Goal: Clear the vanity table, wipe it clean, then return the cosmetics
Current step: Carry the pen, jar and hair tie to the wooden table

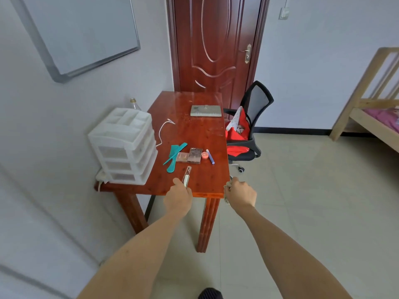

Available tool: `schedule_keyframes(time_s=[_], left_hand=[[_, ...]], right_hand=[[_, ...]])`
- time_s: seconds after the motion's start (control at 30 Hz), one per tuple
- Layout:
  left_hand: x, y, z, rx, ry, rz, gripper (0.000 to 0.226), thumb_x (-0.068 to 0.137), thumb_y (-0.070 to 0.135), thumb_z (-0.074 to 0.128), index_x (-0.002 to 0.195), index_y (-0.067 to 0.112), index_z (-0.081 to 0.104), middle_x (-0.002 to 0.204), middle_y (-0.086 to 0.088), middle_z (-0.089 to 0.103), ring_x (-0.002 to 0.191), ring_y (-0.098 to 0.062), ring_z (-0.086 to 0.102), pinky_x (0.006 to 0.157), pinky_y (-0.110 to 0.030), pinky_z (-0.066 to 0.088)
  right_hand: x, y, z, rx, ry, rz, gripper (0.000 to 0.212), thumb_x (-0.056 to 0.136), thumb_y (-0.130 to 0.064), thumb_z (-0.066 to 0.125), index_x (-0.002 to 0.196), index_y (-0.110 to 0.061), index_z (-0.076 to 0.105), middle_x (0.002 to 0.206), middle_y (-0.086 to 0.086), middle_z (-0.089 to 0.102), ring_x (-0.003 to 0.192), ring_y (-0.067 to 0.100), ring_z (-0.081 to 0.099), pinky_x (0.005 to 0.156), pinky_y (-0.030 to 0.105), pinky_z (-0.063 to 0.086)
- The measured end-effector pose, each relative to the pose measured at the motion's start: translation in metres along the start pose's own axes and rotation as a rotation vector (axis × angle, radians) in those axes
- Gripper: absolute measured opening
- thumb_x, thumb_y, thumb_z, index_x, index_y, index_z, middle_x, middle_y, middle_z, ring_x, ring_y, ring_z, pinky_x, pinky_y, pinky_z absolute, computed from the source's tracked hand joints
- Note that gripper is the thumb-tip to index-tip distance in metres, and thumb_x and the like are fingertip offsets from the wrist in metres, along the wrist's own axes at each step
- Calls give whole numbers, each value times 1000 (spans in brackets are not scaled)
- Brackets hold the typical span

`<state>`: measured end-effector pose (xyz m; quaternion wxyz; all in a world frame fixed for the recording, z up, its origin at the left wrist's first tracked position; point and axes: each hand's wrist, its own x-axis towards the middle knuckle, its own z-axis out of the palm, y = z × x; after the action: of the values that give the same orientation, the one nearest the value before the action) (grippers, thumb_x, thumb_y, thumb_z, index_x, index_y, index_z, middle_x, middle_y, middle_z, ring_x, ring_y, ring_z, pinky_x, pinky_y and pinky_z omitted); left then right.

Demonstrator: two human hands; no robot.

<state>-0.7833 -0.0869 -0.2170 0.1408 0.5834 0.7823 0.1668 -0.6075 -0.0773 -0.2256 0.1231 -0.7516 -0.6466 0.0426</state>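
1. Head view: we see a red-brown wooden table against the left wall, with both bare arms reaching to its near edge.
2. Left hand sits at the near edge; its fingers are wrapped around the lower end of a clear tube with a silver cap, which slants up and away over the tabletop.
3. Right hand is just off the near right corner, fingers curled tight on a crumpled greyish cloth; little of the cloth shows.
4. Cosmetics lie grouped mid-table: two teal combs overlapping, then a clear compact touching a dark rectangular palette, a small round pink pot just beside it, and a blue-and-white pen-like stick nearest the right edge.
5. A white drawer organiser stands on the near left corner; a white cord curls beside it.
6. A flat grey box rests at the far end.
7. A black office chair with red fabric stands right of the table.
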Motion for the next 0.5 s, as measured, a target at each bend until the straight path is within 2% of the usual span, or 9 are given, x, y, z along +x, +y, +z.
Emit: schedule_keyframes(time_s=[0.17, 0.3, 0.4, 0.5], left_hand=[[77, 10, 16, 32, -44, -72, 37, 96, 39, 42, 120, 12, 39, 102, -3, 61, 86, -15, 64, 72, -22, 50], [127, 9, 31, 32, -90, -138, 35, 96, 40, 42, 118, 12, 40, 107, -3, 60, 85, -13, 60, 69, -21, 48], [156, -1, 43, 63, -149, -154, 36, 96, 41, 41, 117, 12, 42, 99, -2, 58, 78, -10, 54, 66, -19, 45], [186, -10, 58, 102, -181, -132, 36, 96, 43, 39, 116, 12, 45, 96, 0, 59, 75, -9, 53, 64, -19, 44]], right_hand=[[81, -22, 28, 5, -52, -7, 26, 96, -31, 36, 103, -11, 52, 92, 8, 66, 82, 26, 63, 60, 27, 41], [132, -40, 49, 13, -69, -37, 31, 98, -32, 35, 114, -13, 52, 93, 5, 66, 86, 22, 62, 59, 26, 38], [156, -53, 67, -1, -111, -38, 33, 98, -33, 36, 117, -13, 52, 93, 3, 67, 83, 21, 64, 59, 25, 38], [176, -65, 91, 6, -150, -18, 30, 97, -38, 36, 108, -17, 55, 90, -1, 66, 78, 16, 64, 62, 24, 45]])
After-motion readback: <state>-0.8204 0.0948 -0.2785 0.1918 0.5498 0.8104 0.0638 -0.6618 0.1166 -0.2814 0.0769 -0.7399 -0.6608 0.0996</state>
